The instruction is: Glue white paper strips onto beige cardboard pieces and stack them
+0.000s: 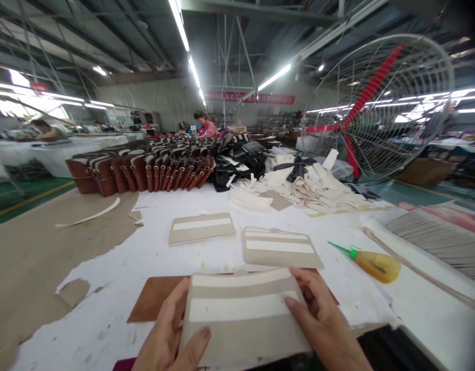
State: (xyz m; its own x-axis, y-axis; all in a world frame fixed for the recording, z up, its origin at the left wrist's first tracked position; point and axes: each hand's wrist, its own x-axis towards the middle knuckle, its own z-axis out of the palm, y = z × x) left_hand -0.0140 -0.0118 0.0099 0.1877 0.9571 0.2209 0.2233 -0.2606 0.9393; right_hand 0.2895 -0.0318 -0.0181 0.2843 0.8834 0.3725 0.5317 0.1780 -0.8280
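Observation:
Between my two hands is a beige flat panel [241, 335] with rounded corners and two pale strips across it. My left hand [175, 330] grips its left edge, thumb on top. At the right edge, my right hand [322, 319] grips the same panel, its thumb pressing on the face. Beneath and behind it lies a brown leather piece [148, 299], partly covered. Farther off on the table, a similar beige panel [202, 234] with one pale strip lies at left, and a small stack of striped panels [280, 252] lies at right.
A glue bottle [376, 264] with a green nozzle lies at right. Rows of brown bags [160, 167] stand at the back, beside black pieces [241, 154] and a heap of pale scraps [318, 180]. A large fan [345, 126] stands at right; a person [206, 126] is beyond.

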